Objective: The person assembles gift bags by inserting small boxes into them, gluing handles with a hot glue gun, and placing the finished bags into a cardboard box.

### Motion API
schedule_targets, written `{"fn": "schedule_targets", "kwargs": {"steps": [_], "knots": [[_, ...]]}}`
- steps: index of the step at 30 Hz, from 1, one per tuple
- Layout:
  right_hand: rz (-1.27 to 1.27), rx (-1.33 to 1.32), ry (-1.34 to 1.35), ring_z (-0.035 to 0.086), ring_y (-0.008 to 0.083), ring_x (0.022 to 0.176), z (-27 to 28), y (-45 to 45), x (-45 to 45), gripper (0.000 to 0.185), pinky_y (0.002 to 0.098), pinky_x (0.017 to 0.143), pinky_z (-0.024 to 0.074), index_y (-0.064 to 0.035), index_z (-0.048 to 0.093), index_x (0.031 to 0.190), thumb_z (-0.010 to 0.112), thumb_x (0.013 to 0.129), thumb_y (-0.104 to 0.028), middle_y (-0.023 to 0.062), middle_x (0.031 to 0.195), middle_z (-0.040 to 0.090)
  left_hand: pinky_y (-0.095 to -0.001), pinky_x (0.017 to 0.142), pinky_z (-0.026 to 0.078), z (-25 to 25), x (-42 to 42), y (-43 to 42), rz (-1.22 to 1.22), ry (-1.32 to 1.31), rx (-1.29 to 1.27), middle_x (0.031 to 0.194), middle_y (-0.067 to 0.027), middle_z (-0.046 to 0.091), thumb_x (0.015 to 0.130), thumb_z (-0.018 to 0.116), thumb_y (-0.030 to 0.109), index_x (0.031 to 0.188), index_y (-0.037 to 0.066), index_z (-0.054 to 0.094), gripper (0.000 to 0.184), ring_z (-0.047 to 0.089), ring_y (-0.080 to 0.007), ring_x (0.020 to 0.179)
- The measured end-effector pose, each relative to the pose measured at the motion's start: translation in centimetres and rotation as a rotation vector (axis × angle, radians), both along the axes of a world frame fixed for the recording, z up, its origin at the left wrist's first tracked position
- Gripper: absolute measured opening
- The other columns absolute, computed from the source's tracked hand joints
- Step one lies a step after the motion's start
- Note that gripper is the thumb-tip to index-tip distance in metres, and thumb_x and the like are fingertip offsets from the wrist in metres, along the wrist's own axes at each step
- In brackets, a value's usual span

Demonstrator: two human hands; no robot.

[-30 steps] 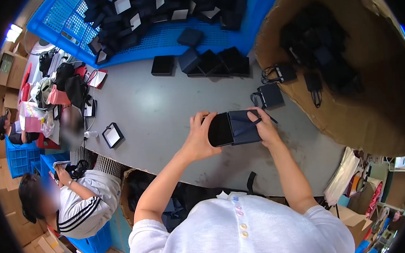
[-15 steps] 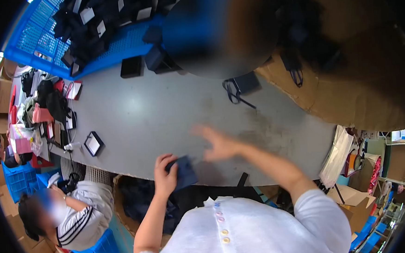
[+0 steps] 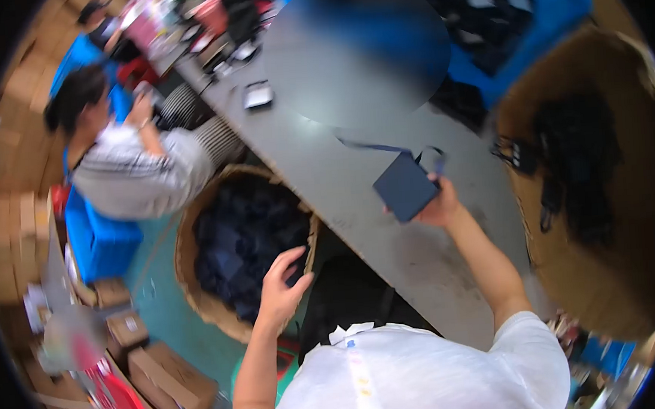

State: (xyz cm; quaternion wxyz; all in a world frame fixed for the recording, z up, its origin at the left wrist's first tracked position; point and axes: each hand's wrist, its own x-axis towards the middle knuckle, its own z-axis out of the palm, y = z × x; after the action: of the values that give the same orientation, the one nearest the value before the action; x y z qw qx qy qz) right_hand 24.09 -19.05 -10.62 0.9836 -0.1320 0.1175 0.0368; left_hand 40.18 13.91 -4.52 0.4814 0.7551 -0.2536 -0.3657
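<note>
A dark blue square box (image 3: 404,188) with loose ribbon is gripped in my right hand (image 3: 443,203), above the grey table. One ribbon end (image 3: 372,143) trails off to the left, and a loop rises beside the fingers. My left hand (image 3: 282,288) holds nothing; its fingers are apart and curved. It hovers by the right rim of a round cardboard bin (image 3: 187,269). Inside that bin lies a heap of dark blue pieces (image 3: 247,236), too blurred to tell apart.
On the grey table (image 3: 342,192) a small open box with a white inside (image 3: 258,95) lies near the left edge. A blue crate (image 3: 555,3) of dark boxes stands at the back. Large cardboard (image 3: 617,277) bears dark items at right. A seated person (image 3: 134,171) is at left.
The view has swung left, bringing the bin into sight. My left hand has let go of the dark blue piece it held. My right hand, empty before, has taken the ribboned box.
</note>
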Motion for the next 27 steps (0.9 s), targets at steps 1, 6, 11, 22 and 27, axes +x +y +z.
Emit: {"fn": "schedule_targets", "kwargs": {"steps": [1,6,11,22,27], "knots": [[0.078,0.008,0.0,0.051,0.0446,0.114,0.6,2.8,2.2,0.072,0.052,0.093,0.0447,-0.0029,0.038,0.137,0.048,0.079,-0.044,0.0221,0.133,0.046,-0.0377,0.099,0.04,0.5,0.1,0.3,0.028,0.019,-0.065,0.128,-0.008,0.052,0.075,0.07,0.011,0.124,0.004,0.053,0.052,0.048,-0.0216,0.12],[0.77,-0.08,-0.041,0.052,0.0433,0.112,3.6,16.7,9.8,0.081,0.0532,0.098,0.0394,-0.0031,0.03,0.141,0.05,0.074,-0.044,0.0225,0.135,0.043,-0.0374,0.099,0.039,4.0,0.8,7.6,0.225,0.004,-0.17,0.126,-0.0081,0.052,0.069,0.076,0.018,0.132,0.007,0.046,0.07,0.049,-0.0205,0.118],[0.96,-0.382,-0.022,0.058,0.0276,0.104,4.5,30.8,14.4,0.059,0.0472,0.086,0.0489,-0.0069,0.046,0.13,0.054,0.087,-0.045,0.0126,0.122,0.055,-0.0329,0.09,0.045,1.8,-2.8,21.2,0.465,-0.005,-0.269,0.106,-0.0066,0.057,0.065,0.078,0.007,0.117,0.002,0.051,0.058,0.058,-0.0183,0.099],[1.002,-1.341,-0.648,0.058,0.0186,0.092,7.9,60.2,19.8,0.059,0.0325,0.081,0.0482,-0.0048,0.054,0.121,0.08,0.069,-0.016,0.0111,0.106,0.062,-0.0341,0.074,0.049,1.7,-12.3,49.1,1.185,-0.774,-0.026,0.099,-0.012,0.056,0.059,0.075,-0.004,0.097,0.004,0.056,0.043,0.057,-0.0283,0.088],[0.9,-1.267,-0.497,0.052,0.0041,0.068,10.3,70.1,18.1,0.013,0.0191,0.061,0.0421,0.0004,0.067,0.093,0.066,0.082,-0.007,-0.0011,0.075,0.062,-0.0347,0.071,0.048,0.1,-13.9,54.5,1.385,-0.983,0.101,0.098,-0.0127,0.055,0.057,0.072,-0.008,0.097,0.003,0.055,0.044,0.057,-0.0283,0.086]]}}
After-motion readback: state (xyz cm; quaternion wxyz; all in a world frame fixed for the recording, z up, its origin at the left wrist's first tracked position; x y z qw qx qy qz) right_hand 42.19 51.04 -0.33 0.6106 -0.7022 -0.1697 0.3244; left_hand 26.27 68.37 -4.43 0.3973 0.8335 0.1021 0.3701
